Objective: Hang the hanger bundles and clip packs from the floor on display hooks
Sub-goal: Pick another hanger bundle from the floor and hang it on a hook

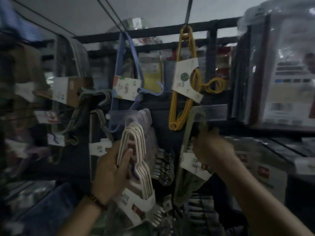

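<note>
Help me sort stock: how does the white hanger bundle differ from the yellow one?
Colour: the white hanger bundle is off-white, and the yellow hanger bundle is mustard yellow.
Support: the yellow one hangs from a dark hook overhead, while the left hand grips the white one.
Label: the yellow one's sits mid-length, the white one's at its lower end.
Both are several hangers banded by a paper label.

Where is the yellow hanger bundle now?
In the head view, the yellow hanger bundle hangs upper centre-right, right of the blue hanger bundle, above the right hand.
</note>
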A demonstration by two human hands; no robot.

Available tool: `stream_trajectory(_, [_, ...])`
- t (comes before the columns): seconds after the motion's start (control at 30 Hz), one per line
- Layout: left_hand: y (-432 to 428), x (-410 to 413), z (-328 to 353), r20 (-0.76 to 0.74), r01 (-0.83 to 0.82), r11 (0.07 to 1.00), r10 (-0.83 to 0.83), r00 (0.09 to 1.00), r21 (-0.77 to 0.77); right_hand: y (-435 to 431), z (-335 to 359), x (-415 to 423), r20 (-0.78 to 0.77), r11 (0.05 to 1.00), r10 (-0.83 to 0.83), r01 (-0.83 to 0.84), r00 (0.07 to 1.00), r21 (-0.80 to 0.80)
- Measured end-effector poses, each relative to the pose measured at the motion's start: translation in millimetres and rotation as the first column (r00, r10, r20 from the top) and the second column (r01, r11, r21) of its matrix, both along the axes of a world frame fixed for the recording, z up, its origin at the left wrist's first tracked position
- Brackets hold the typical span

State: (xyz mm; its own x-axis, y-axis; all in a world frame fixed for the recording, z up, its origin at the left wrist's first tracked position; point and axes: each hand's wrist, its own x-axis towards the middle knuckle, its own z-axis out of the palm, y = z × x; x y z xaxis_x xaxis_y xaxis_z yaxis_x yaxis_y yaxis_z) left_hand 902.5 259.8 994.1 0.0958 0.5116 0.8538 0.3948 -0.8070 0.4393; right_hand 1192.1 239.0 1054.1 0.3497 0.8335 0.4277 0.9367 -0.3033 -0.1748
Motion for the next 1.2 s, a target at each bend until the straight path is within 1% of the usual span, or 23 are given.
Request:
stream_trajectory(0.03, [-1.8, -6.8, -1.4, 0.029, -0.021, 1.0, 0.021, 0.999, 0.013, -10.2, 4.1, -10.4, -0.066, 0.994, 0.098, -0.096, 0.993, 0.044])
stream_trajectory(0.07, [-3.8, -14.5, -2.1, 0.062, -0.056, 0.998, 0.054, 0.997, 0.024, -23.0, 10.5, -25.9, -0.097, 0.976, 0.206, -0.197, 0.974, 0.091])
stream_trajectory(0.13, [-5.2, -33.2, -3.8, 0.107, -0.159, 0.987, 0.154, 0.982, 0.036, -43.2, 16.8, -65.0, -0.089, 0.903, 0.407, -0.386, 0.909, 0.187])
stream_trajectory(0.17, [-5.1, -43.2, -4.9, 0.127, -0.197, 0.98, 0.192, 0.973, 0.025, -51.4, 15.7, -86.0, -0.088, 0.845, 0.512, -0.483, 0.855, 0.229])
stream_trajectory(0.23, [-4.1, -63.8, -6.3, 0.175, -0.237, 0.972, 0.235, 0.956, -0.009, -61.2, 5.6, -127.7, -0.093, 0.759, 0.644, -0.619, 0.759, 0.203])
stream_trajectory(0.27, [-2.2, -74.0, -5.7, 0.2, -0.245, 0.969, 0.245, 0.949, -0.023, -60.5, -2.1, -146.0, -0.095, 0.733, 0.677, -0.658, 0.73, 0.172])
stream_trajectory(0.33, [4.9, -95.1, -5.1, 0.234, -0.254, 0.966, 0.26, 0.937, -0.054, -49.6, -16.5, -179.3, -0.061, 0.7, 0.712, -0.699, 0.7, 0.148])
stream_trajectory(0.4, [14.4, -115.3, -5.9, 0.25, -0.247, 0.963, 0.267, 0.931, -0.109, -33.3, -24.9, -211.9, -0.024, 0.687, 0.722, -0.712, 0.691, 0.149])
stream_trajectory(0.47, [25.1, -137.7, -10.0, 0.248, -0.242, 0.959, 0.273, 0.93, -0.149, -17.8, -33.5, -243.6, 0.003, 0.702, 0.704, -0.696, 0.711, 0.152])
stream_trajectory(0.53, [34.0, -161.2, -14.0, 0.241, -0.218, 0.955, 0.264, 0.934, -0.2, -5.6, -42.9, -274.2, 0.001, 0.72, 0.684, -0.674, 0.73, 0.164])
stream_trajectory(0.63, [53.3, -196.9, -21.4, 0.258, -0.158, 0.952, 0.227, 0.939, -0.264, 9.2, -56.3, -319.7, -0.024, 0.744, 0.662, -0.654, 0.749, 0.14])
stream_trajectory(0.73, [73.8, -221.3, -24.2, 0.24, -0.069, 0.944, 0.152, 0.959, -0.322, 33.9, -66.9, -355.9, -0.048, 0.784, 0.614, -0.602, 0.787, 0.152])
stream_trajectory(0.8, [84.1, -237.6, -19.5, 0.223, 0.021, 0.931, 0.065, 0.973, -0.364, 50.1, -69.7, -371.8, -0.086, 0.825, 0.558, -0.541, 0.825, 0.161])
stream_trajectory(0.9, [98.4, -260.3, 1.9, 0.131, 0.107, 0.91, -0.059, 0.99, -0.401, 62.1, -73.4, -387.5, -0.115, 0.856, 0.513, -0.496, 0.851, 0.146])
stream_trajectory(0.97, [105.6, -269.8, 23.2, 0.033, 0.123, 0.928, -0.119, 0.992, -0.352, 65.0, -70.8, -393.5, -0.079, 0.865, 0.491, -0.476, 0.867, 0.159])
stream_trajectory(1.03, [109.6, -276.4, 40.4, -0.067, 0.127, 0.969, -0.144, 0.987, -0.212, 67.8, -68.7, -396.2, -0.009, 0.877, 0.452, -0.443, 0.892, 0.183])
stream_trajectory(1.07, [111.0, -280.0, 45.9, -0.091, 0.124, 0.983, -0.137, 0.986, -0.136, 69.7, -67.5, -396.7, 0.022, 0.878, 0.44, -0.435, 0.898, 0.199])
stream_trajectory(1.13, [111.6, -286.5, 52.0, -0.068, 0.13, 0.991, -0.132, 0.989, -0.026, 72.8, -63.6, -397.4, 0.063, 0.861, 0.443, -0.443, 0.895, 0.249])
stream_trajectory(1.2, [112.0, -291.3, 54.8, -0.037, 0.134, 0.99, -0.132, 0.991, 0.047, 77.0, -61.0, -396.0, 0.121, 0.836, 0.438, -0.453, 0.891, 0.309])
